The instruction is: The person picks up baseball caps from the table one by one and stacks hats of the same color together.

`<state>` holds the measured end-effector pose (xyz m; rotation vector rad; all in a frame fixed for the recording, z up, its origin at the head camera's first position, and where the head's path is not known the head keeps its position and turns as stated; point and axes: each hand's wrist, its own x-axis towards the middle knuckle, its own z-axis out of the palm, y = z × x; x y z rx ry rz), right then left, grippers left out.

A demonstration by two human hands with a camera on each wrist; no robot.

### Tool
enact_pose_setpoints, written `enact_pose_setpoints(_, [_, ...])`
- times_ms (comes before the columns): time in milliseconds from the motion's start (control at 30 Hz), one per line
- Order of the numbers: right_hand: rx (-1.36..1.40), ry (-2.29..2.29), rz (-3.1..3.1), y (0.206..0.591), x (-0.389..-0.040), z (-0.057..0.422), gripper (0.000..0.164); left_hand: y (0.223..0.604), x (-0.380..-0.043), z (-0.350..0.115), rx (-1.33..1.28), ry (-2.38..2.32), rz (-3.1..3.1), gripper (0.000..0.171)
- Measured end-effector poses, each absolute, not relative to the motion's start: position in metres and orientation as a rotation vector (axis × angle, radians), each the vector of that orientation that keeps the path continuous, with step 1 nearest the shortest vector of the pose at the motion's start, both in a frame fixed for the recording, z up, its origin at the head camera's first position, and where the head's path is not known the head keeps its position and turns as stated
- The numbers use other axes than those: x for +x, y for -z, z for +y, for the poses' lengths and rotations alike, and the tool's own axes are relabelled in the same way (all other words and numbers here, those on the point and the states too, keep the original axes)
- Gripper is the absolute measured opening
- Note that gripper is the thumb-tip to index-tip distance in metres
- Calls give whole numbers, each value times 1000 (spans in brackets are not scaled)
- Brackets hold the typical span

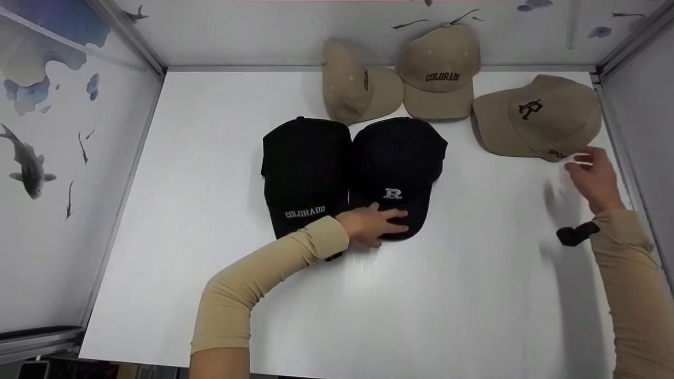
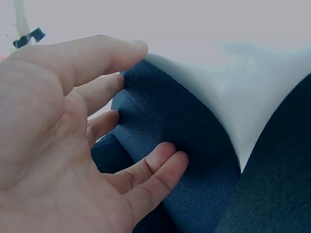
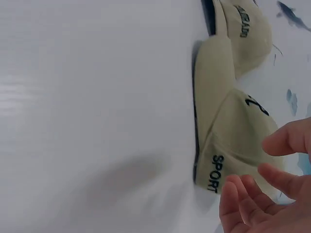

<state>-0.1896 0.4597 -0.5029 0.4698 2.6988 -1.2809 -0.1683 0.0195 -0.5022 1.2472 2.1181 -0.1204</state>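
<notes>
My left hand rests on the brim of a navy cap with a white R, its fingers spread over the cloth. In the left wrist view the fingertips touch the dark blue brim. Just left lies a black cap lettered COLORADO, partly covered by my left sleeve. At the right, my right hand hovers by the near edge of a tan cap with a black R. The right wrist view shows its loosely bent fingers beside the SPORT lettering, gripping nothing.
Two more tan caps stand along the back wall: one turned sideways, the other facing forward with COLORADO on it. All the caps are on a white table bounded by printed white side panels and metal rails.
</notes>
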Motion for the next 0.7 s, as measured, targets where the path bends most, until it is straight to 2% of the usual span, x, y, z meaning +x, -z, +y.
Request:
enact_pose_setpoints(133, [568,1289,2735,492,-208,473,68,501,-169,19,1246,85,2110,70])
enact_pose_setpoints(433, [524,1554,2483,486,-224,485,87,501,-169,25,1243,56,2095,72])
enact_pose_setpoints(700, [805,1991,2127,480,-228,473,94,503,-168,22,1258,90,2099,73])
